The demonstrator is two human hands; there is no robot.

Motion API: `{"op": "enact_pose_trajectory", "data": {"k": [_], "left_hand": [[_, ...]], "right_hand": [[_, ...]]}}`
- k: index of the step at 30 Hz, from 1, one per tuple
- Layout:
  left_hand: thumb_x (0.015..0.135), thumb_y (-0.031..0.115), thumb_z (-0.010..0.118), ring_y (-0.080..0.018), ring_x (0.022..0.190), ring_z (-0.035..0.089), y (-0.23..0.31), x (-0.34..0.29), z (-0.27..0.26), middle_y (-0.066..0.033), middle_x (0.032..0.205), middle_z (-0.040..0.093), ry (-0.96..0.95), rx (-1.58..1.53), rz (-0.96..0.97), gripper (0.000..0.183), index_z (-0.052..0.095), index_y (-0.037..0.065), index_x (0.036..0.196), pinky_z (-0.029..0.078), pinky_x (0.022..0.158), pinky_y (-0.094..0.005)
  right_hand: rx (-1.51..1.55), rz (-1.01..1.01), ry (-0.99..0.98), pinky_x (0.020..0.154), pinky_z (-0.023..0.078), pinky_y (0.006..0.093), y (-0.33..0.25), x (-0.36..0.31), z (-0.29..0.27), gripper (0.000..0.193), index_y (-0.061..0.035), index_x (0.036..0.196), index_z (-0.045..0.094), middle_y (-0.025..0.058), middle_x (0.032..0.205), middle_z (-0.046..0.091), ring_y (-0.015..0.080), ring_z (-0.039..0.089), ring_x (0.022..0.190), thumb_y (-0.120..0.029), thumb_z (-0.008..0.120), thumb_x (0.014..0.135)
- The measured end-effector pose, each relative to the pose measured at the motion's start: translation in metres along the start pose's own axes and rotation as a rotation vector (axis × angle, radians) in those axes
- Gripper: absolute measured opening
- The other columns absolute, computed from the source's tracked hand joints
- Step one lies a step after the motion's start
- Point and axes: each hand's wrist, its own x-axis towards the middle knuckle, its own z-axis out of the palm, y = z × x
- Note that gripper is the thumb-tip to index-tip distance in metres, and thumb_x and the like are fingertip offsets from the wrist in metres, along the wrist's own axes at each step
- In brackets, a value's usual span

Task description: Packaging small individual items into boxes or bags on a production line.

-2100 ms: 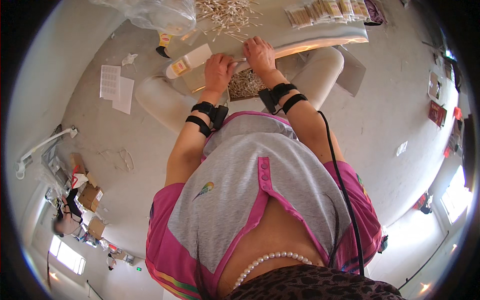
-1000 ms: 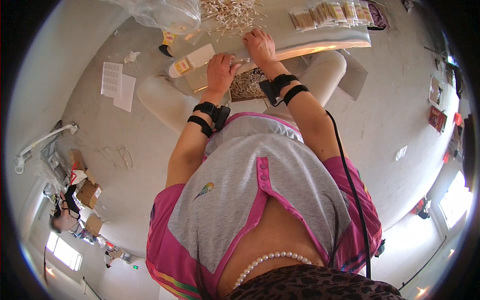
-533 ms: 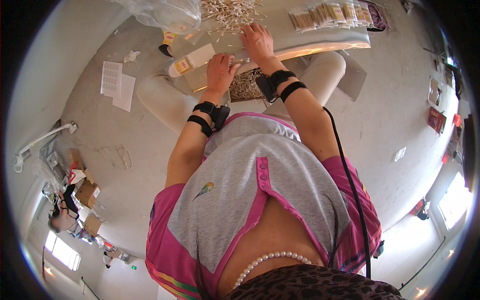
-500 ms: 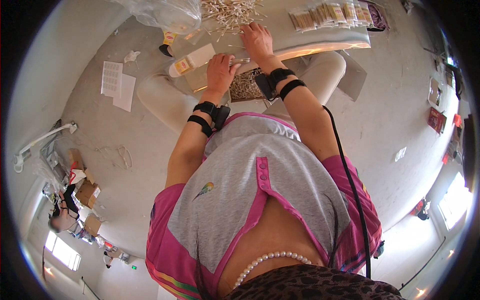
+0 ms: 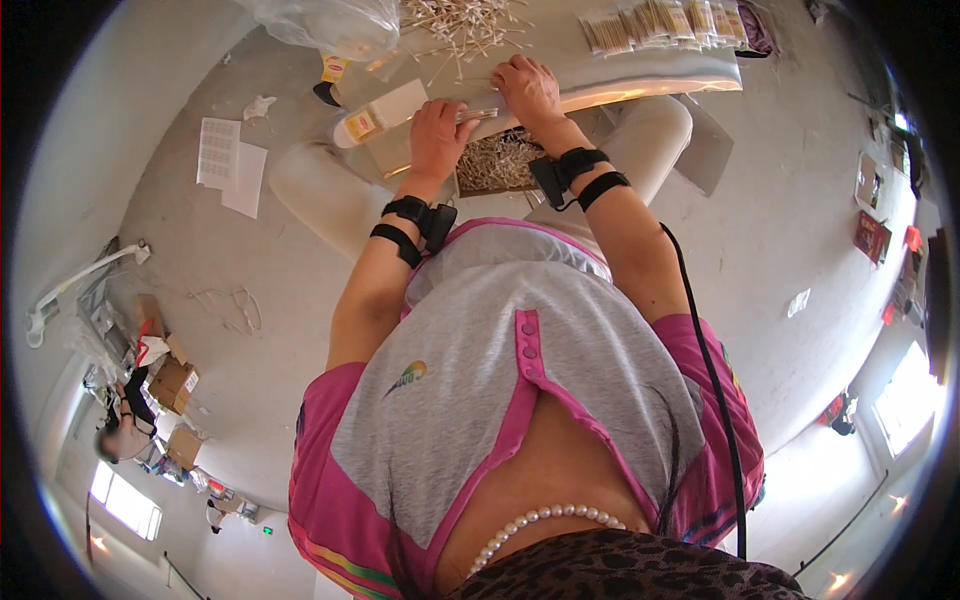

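My left hand (image 5: 437, 135) is closed around a small bundle of cotton swabs (image 5: 478, 115), whose ends stick out to the right over the near table edge. To its right, my right hand (image 5: 530, 90) rests at the table edge with curled fingers; whatever may be between the fingertips is hidden. Just beyond both hands spreads a loose pile of cotton swabs (image 5: 465, 28). Left of my left hand lies a clear packet with a yellow label (image 5: 360, 126), holding swabs. Below the hands, an open box (image 5: 472, 193) between my legs contains many loose swabs.
Filled swab packets (image 5: 665, 24) lie in a row at the table's far right. A clear plastic bag (image 5: 335, 25) sits at the far left. Paper sheets (image 5: 230, 165) are on the floor to the left. A person (image 5: 128, 435) is in the left background.
My right hand has drawn away from the swab pile, shifting right and slightly nearer. My left hand still grips the bundle and has barely moved.
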Motion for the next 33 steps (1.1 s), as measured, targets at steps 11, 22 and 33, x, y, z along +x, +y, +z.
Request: {"op": "enact_pose_trajectory", "data": {"k": [11,22,33], "left_hand": [[0.082,0.030,0.079,-0.0325,0.099,0.059,0.002,0.001,-0.003,-0.0097,0.101,0.062,-0.016,-0.010,-0.045,0.035,0.064,0.009,0.106,0.048,0.086,-0.0455],[0.078,0.028,0.082,-0.0336,0.099,0.059,0.005,0.002,-0.007,-0.0110,0.103,0.061,0.045,-0.007,-0.032,0.045,0.062,0.008,0.113,0.048,0.087,-0.0464],[0.073,0.030,0.087,-0.0317,0.098,0.058,0.006,-0.001,-0.003,-0.0094,0.100,0.060,0.057,0.038,-0.135,0.047,0.058,0.010,0.105,0.046,0.085,-0.0444]], "right_hand": [[0.102,-0.046,0.057,0.086,0.051,0.0443,-0.003,-0.013,0.008,0.017,-0.0153,0.103,0.070,0.0055,0.102,0.065,0.0290,0.064,0.103,-0.023,0.073,0.088],[0.151,-0.108,0.044,0.088,0.049,0.0422,-0.025,-0.003,0.008,0.014,-0.0147,0.101,0.070,0.0056,0.103,0.065,0.0281,0.064,0.102,-0.020,0.070,0.088],[-0.168,-0.345,-0.137,0.097,0.046,0.0412,-0.044,0.052,0.009,0.020,-0.0158,0.106,0.072,0.0061,0.112,0.063,0.0258,0.060,0.114,-0.016,0.066,0.087]]}}
